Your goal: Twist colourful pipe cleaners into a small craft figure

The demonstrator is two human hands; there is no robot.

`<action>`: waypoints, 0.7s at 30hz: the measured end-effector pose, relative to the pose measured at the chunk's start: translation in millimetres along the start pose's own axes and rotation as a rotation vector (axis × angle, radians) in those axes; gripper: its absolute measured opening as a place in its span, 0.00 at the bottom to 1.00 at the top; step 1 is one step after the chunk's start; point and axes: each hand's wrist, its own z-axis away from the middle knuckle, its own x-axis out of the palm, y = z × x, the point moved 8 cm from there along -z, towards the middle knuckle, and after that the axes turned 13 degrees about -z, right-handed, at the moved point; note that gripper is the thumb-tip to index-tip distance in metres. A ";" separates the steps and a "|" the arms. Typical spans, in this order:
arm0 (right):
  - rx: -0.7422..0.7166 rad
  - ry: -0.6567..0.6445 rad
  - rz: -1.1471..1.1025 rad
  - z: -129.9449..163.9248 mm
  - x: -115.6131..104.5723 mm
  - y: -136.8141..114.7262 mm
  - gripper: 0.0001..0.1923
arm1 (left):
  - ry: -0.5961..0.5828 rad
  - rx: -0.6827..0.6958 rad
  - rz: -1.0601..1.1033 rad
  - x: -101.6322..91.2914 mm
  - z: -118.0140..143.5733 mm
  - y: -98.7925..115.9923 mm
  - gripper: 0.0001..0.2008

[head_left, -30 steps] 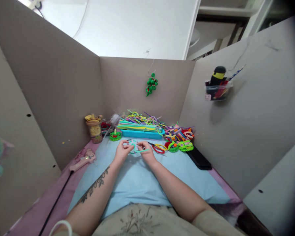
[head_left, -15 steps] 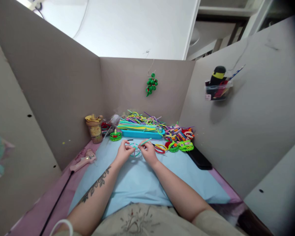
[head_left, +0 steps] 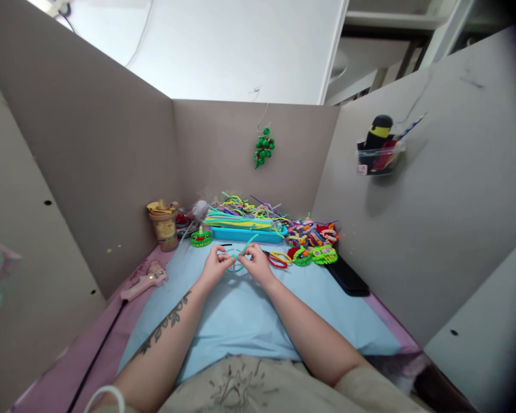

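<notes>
My left hand (head_left: 216, 266) pinches the left side of a small ring of teal pipe cleaner (head_left: 236, 269), held above the blue sheet. Fingers of my right hand (head_left: 257, 265) close on the same piece from the right. A free teal end (head_left: 251, 240) sticks up between the hands, tilted to the right. A pinkish bit shows inside the ring, but its shape is too small to make out. Just right of my right hand lie scissors (head_left: 279, 259) with red and yellow handles. A short black strip (head_left: 226, 245) lies behind my left hand.
Behind the hands, a blue tray (head_left: 249, 235) holds long pipe cleaners, with a tangled heap beyond. Green braided pieces (head_left: 324, 254) and a black flat case (head_left: 348, 278) are at right. A lidded cup (head_left: 165, 226) and a pink glue gun (head_left: 145, 284) stand left. Grey panels enclose the table.
The free teal end has swung from lying nearly flat to the right to pointing more upright. My right hand has shifted slightly left, closer to my left hand.
</notes>
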 end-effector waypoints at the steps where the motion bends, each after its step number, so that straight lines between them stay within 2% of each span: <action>1: 0.009 0.016 -0.012 -0.4 -1.5 1.7 0.04 | -0.027 0.002 0.001 2.1 0.7 1.4 0.23; 5: 0.063 0.020 -0.085 -2.4 -4.1 12.0 0.05 | -0.117 -0.001 0.000 7.6 4.1 6.6 0.24; 9: 0.152 -0.039 -0.175 -3.5 -1.6 27.9 0.06 | -0.190 0.027 -0.009 11.5 8.4 12.7 0.23; 13: 0.258 -0.115 -0.268 -2.1 4.9 44.3 0.10 | -0.206 0.075 -0.062 13.9 10.4 16.2 0.20; 15: 0.275 -0.108 -0.301 -1.9 5.1 47.9 0.11 | -0.148 0.118 -0.123 10.2 8.4 17.4 0.19; 19: 0.241 -0.013 -0.291 -4.0 -3.1 47.8 0.13 | 0.208 0.211 -0.255 -18.1 4.2 20.2 0.18; 21: 0.235 0.039 -0.281 -4.9 -7.5 48.1 0.13 | 0.300 0.189 -0.275 -25.7 3.6 16.3 0.17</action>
